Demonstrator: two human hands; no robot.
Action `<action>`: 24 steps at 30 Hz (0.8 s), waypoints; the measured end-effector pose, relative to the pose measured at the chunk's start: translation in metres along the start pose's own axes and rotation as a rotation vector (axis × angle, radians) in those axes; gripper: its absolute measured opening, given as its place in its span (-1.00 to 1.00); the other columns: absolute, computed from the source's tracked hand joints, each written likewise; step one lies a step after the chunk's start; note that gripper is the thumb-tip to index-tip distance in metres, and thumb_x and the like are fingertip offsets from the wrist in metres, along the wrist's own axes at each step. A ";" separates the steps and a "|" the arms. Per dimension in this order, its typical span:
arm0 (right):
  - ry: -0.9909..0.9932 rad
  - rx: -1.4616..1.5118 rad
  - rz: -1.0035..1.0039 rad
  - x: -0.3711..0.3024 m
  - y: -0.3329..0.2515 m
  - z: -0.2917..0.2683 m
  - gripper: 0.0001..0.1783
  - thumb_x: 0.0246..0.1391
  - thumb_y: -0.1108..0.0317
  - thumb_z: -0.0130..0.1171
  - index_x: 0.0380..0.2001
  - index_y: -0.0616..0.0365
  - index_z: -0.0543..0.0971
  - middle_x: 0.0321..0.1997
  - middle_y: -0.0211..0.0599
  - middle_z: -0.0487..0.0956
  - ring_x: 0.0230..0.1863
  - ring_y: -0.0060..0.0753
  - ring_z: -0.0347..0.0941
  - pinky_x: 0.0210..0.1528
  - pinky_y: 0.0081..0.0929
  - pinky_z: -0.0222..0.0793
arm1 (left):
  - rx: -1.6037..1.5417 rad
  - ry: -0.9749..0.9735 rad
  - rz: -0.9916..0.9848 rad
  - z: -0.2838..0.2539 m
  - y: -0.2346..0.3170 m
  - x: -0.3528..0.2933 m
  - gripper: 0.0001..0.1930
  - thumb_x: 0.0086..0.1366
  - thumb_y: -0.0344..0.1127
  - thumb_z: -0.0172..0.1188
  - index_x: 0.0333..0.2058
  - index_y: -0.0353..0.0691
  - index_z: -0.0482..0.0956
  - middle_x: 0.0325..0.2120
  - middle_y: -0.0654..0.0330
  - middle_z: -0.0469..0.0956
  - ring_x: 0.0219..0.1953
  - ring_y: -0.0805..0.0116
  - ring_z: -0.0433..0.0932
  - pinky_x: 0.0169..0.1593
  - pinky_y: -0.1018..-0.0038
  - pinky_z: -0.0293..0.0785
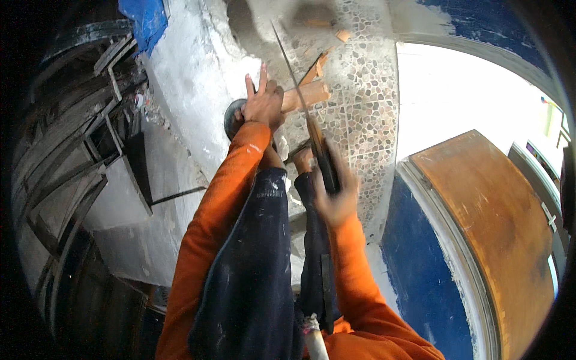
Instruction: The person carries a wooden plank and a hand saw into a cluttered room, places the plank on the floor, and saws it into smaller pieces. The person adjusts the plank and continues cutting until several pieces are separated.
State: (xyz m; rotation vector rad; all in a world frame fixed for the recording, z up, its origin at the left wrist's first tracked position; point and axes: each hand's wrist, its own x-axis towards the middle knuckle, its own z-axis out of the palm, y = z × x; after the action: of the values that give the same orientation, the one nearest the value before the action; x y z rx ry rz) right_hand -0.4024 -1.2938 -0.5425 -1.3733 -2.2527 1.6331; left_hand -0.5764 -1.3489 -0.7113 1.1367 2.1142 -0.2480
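My left hand [264, 107] presses a short piece of wood [313, 95] down, a couple of its fingers stretched out. A dark rounded thing [230, 119], perhaps footwear, shows beside that hand. My right hand [338, 191], smeared by motion, is closed around the black handle of what looks like a hand saw [292, 73]. Its long thin blade is seen edge-on and crosses the wood just right of my left hand. Teeth cannot be made out. A split strip of wood [314, 69] lies beyond the piece.
Pebble-patterned floor [369, 90] lies to the right, with a wood scrap [342, 36] on it. A whitish rough slab [186, 78] is at the left, near jumbled dark frames [108, 129] and a blue sheet [144, 24]. A brown panel [480, 228] stands right.
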 end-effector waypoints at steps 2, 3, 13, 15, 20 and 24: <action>-0.049 -0.108 -0.023 -0.059 -0.010 -0.036 -0.45 0.03 0.50 0.14 0.16 0.36 0.45 0.03 0.13 0.60 0.02 -0.18 0.61 0.08 -0.38 0.46 | -0.018 -0.008 -0.039 -0.001 -0.008 -0.002 -0.38 -0.03 -0.25 0.41 0.06 -0.26 0.51 0.17 0.05 0.34 0.49 -0.06 -0.35 0.41 -0.26 -0.35; -0.086 -0.128 -0.006 -0.078 -0.017 -0.052 -0.42 0.01 0.55 0.13 0.17 0.37 0.43 0.03 0.15 0.59 -0.03 -0.18 0.64 -0.01 -0.41 0.53 | -0.005 -0.007 -0.020 -0.004 -0.004 -0.004 -0.38 -0.03 -0.25 0.40 0.06 -0.26 0.51 0.17 0.05 0.34 0.49 -0.06 -0.35 0.41 -0.26 -0.35; 0.004 0.027 -0.109 0.040 0.002 0.005 -0.44 0.03 0.49 0.19 0.16 0.29 0.44 -0.24 0.03 0.67 -0.30 -0.22 0.68 -0.20 -0.38 0.55 | -0.013 0.105 0.026 0.008 0.002 0.000 -0.50 0.03 -0.24 0.35 -0.02 -0.25 0.56 0.15 0.02 0.35 0.48 -0.05 -0.26 0.41 -0.26 -0.33; -0.025 -0.060 -0.177 -0.010 -0.002 -0.018 -0.43 0.02 0.51 0.17 0.17 0.31 0.44 -0.15 0.07 0.66 -0.21 -0.19 0.68 -0.13 -0.38 0.55 | 0.064 0.099 -0.016 0.024 -0.018 0.005 -0.39 0.00 -0.20 0.39 0.05 -0.27 0.51 0.18 0.03 0.32 0.48 -0.09 -0.29 0.40 -0.28 -0.33; -0.059 -0.149 -0.070 -0.095 -0.025 -0.066 -0.40 0.02 0.56 0.13 0.21 0.37 0.39 -0.02 0.12 0.62 -0.02 -0.20 0.63 0.01 -0.43 0.51 | 0.094 -0.030 0.003 -0.009 -0.006 -0.005 -0.38 -0.04 -0.21 0.40 0.04 -0.27 0.52 0.17 0.03 0.33 0.48 -0.09 -0.29 0.40 -0.27 -0.31; 0.053 -0.062 -0.122 0.021 0.011 0.015 -0.48 0.05 0.43 0.19 0.13 0.21 0.47 -0.12 0.07 0.64 -0.26 -0.14 0.66 -0.23 -0.30 0.54 | 0.016 0.057 0.039 -0.009 0.002 0.003 -0.44 -0.04 -0.20 0.40 -0.02 -0.27 0.55 0.17 0.01 0.33 0.48 -0.10 -0.28 0.40 -0.28 -0.28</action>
State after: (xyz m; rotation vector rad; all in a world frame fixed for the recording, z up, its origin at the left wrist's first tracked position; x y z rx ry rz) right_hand -0.4163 -1.2906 -0.5670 -1.2489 -2.3249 1.4838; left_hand -0.5807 -1.3418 -0.7059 1.2066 2.1405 -0.2173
